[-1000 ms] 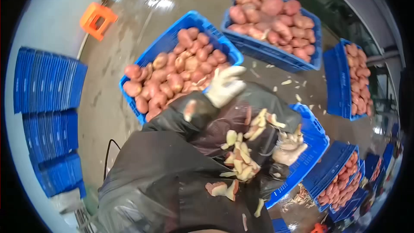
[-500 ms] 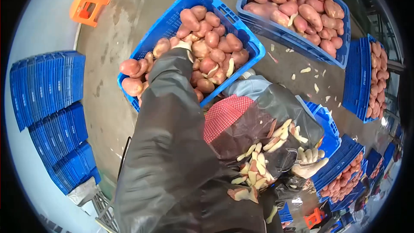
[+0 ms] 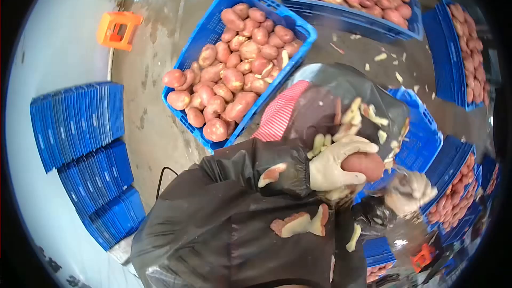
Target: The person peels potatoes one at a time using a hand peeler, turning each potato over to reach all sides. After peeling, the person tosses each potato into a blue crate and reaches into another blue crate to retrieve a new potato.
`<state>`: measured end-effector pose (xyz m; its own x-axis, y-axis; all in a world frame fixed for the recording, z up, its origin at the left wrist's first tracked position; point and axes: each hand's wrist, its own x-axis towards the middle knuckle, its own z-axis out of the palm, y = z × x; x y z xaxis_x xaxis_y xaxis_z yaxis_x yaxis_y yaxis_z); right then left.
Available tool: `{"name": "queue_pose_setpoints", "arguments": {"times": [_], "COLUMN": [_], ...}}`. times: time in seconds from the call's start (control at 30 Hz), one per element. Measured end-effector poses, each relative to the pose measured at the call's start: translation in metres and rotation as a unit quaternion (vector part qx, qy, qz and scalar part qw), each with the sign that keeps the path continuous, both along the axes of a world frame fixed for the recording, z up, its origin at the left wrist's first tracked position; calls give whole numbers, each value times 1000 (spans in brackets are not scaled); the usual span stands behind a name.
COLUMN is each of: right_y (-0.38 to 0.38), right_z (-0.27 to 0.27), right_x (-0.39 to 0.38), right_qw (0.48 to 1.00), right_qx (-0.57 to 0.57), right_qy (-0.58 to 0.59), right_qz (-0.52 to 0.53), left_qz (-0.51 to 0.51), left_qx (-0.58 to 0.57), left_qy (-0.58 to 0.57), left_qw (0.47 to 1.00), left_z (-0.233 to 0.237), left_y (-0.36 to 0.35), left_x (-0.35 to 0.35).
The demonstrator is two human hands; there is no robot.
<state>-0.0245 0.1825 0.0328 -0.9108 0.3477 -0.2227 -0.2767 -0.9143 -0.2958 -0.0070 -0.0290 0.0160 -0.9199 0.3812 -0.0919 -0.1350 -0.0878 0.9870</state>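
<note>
My left hand (image 3: 333,168), in a whitish glove, is wrapped around a red-skinned potato (image 3: 364,166) above my lap. My right hand (image 3: 409,192), also gloved, is to the right of it, smeared by motion; whether it holds anything does not show. Pale peelings (image 3: 352,117) lie on the dark apron (image 3: 368,82) over my lap, and a few more stick to my dark sleeve (image 3: 256,173). A blue crate (image 3: 186,58) of red potatoes (image 3: 233,79) stands just ahead and to the left.
Another potato-filled blue crate (image 3: 341,10) stands at the top right. More crates (image 3: 448,53) line the right side, near a blue crate (image 3: 416,128) beside my lap. Stacked blue crates (image 3: 80,117) stand at left, below an orange stool (image 3: 118,30). Peelings (image 3: 380,57) litter the wet floor.
My left hand has come out of the potato crate and back over my lap with a potato in it. My right hand has shifted right and blurred. The view has turned slightly.
</note>
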Motion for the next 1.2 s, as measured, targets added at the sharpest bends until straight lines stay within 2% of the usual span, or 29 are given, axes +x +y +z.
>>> {"name": "queue_pose_setpoints", "arguments": {"times": [0.03, 0.1, 0.13, 0.17, 0.2, 0.23, 0.27, 0.3, 0.37, 0.43, 0.47, 0.5, 0.57, 0.6, 0.63, 0.67, 0.7, 0.73, 0.77, 0.83, 0.87, 0.9, 0.97, 1.0, 1.03, 1.07, 1.1, 1.17, 1.2], "right_y": [10, 28, 17, 0, -8, 4, 10, 15, 40, 39, 17, -13, 10, 36, 48, 38, 26, 5, 5, 28, 43, 42, 7, -11, -15, -14, -13, -10, -5], "right_z": [-5, -48, -46, -51, -53, -77, -79, -80, -95, -84, -87, -60, -85, -115, -96, -89, -83, -126, -38, -83, -102, -119, -68, -42, -48, -49, -52, -64, -72], "right_x": [6, 25, 25, 28, 27, 18, 12, 6, -1, 21, 23, 26, 11, 6, 8, 16, 23, 26, 21, 1, -1, 5, 15, 15, 12, 10, 7, 2, -3], "right_qw": [996, 989, 984, 994, 995, 973, 993, 975, 974, 1000, 910, 996, 983, 990, 991, 992, 962, 967, 933, 982, 978, 991, 984, 995, 993, 995, 996, 996, 996], "right_qx": [20, -16, -42, -14, 12, 19, 39, 43, 33, 14, -373, -5, 121, 31, -95, 82, 255, 230, 331, 20, -47, -92, -169, 5, -12, -21, -29, -1, 31], "right_qy": [5, -56, -113, -59, -79, 134, -43, -215, -219, -4, 163, -84, -134, -132, -60, -52, -50, -87, -139, -172, -166, -12, 48, -104, -113, -93, -72, -69, -64], "right_qz": [87, 133, 132, 91, 64, 187, 107, 28, -44, 16, 84, 38, -5, -47, -71, -77, -79, 63, 0, -80, -116, -92, 31, 0, 29, 37, 47, 52, 59], "left_qz": [-29, -57, -100, -98, -131, -137, -142, -140, -146, -112, -183, -200, -175, -179, -162, -162, -160, -175, -178, -156, -163, -170, -191, -217, -243, -216, -239, -276, -258], "left_qx": [-13, -133, -214, -173, -151, -151, -206, -219, -269, -215, -234, -235, -201, -200, -131, -112, -93, -101, -102, -92, -105, -118, -113, -155, -193, -134, -228, -265, -267], "left_qy": [-35, 3, 68, 63, 41, 92, 135, 111, 196, 92, 120, 125, 22, -22, -107, -97, -93, -96, -100, -162, -132, -102, -60, -77, -90, -94, -67, 90, 45], "left_qw": [999, 989, 969, 978, 979, 975, 959, 959, 932, 966, 947, 943, 964, 963, 972, 976, 978, 975, 974, 970, 972, 973, 973, 961, 946, 962, 941, 919, 928], "left_z": [-3, -6, -5, -19, -18, -17, -19, -12, -1, -10, -8, -11, -13, -7, -2, -3, -4, -4, -4, -6, -3, 0, -8, -4, 1, 2, 12, 0, -8], "left_y": [9, 15, 15, 16, 14, 13, 14, 19, 29, 26, 20, 21, 20, 20, 23, 24, 24, 23, 23, 23, 24, 26, 25, 25, 28, 37, 42, 34, 31], "left_x": [6, 20, 21, 25, 16, 11, 13, 10, 2, 1, -7, -10, -9, -14, -14, -14, -14, -14, -14, -17, -16, -18, -15, -13, -13, -11, -17, -19, -18]}}
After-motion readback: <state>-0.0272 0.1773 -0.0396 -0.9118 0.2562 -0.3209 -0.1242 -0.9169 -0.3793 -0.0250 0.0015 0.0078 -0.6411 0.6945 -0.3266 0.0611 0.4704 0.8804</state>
